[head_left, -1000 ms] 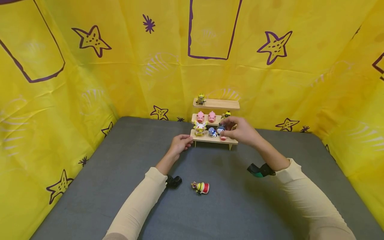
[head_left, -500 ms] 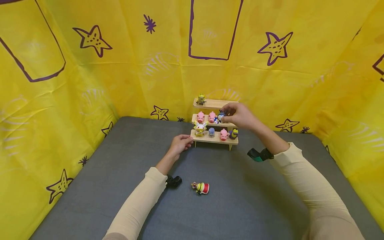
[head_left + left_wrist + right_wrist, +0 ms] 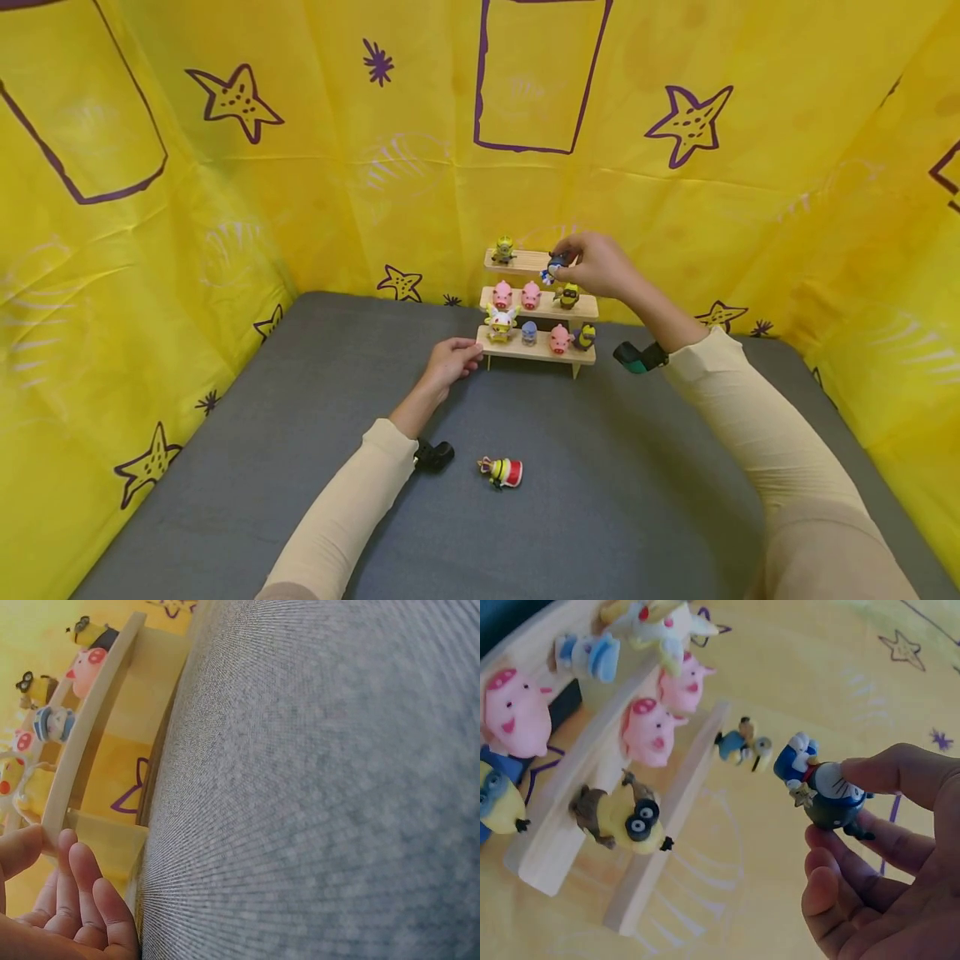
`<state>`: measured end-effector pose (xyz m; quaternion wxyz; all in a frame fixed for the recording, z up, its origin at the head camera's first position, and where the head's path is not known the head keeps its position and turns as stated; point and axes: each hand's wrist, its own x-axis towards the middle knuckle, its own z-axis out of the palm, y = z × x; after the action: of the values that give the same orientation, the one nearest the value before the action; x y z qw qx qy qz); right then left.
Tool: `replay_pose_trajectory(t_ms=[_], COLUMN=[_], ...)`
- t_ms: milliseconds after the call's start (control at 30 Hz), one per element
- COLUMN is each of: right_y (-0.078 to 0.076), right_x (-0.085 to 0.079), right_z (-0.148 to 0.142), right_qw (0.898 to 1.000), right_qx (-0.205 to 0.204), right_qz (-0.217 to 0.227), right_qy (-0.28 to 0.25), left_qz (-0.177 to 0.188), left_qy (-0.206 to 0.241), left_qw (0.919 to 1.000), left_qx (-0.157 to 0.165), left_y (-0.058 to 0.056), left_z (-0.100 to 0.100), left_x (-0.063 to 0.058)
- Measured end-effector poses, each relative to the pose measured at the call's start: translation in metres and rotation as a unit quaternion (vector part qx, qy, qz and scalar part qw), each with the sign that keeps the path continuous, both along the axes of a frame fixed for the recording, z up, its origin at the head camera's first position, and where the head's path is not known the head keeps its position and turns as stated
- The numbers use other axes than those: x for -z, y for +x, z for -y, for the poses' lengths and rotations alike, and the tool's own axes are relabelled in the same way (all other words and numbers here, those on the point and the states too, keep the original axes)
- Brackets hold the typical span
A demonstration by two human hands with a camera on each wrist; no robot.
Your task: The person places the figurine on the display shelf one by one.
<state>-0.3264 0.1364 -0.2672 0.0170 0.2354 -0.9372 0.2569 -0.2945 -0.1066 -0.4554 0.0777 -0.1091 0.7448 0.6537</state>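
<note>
My right hand [image 3: 602,265] pinches a blue-and-white cat figurine [image 3: 832,787] with painted whiskers between thumb and fingers, in front of the top tier's right part. The left hand [image 3: 448,363] grips the left end of the lowest tier of a wooden three-step display stand [image 3: 540,351], thumb above and fingers below. On the top tier stands a yellow goggled figurine [image 3: 504,249]. The middle tier bears two pink pigs [image 3: 651,731] and another yellow goggled figurine [image 3: 626,817]. A white-eared yellow figurine [image 3: 500,323], a small blue one [image 3: 528,332], a pig [image 3: 559,337] and a goggled figurine [image 3: 584,336] stand below.
A crowned yellow figurine with a red-and-white base [image 3: 504,472] lies on its side on the grey table surface [image 3: 375,533]. Yellow printed cloth [image 3: 337,208] hangs behind the stand and along both sides.
My right hand has lifted the cat figurine from the lowest tier past the middle one to the top tier's height. The left hand has stayed on the stand.
</note>
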Motion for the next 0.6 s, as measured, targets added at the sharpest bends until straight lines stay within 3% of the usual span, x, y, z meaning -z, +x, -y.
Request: replay_pose_trajectory(t_ms=[300,600], right_y=[-0.019,-0.040], right_x=[-0.004,0.003], right_z=[0.010,0.018], right_qw=[0.999,0.998], right_qx=[0.012,0.033], right_qz=[-0.007,-0.005], right_qy=[0.040,0.044], left_qz=[-0.002,-0.006], left_qy=[-0.001,0.002], left_qw=[1.0000,1.0000], left_qx=[-0.001,0.002], left_y=[0.001,0.000], left_z=[-0.001,0.000], left_x=[0.000,0.000])
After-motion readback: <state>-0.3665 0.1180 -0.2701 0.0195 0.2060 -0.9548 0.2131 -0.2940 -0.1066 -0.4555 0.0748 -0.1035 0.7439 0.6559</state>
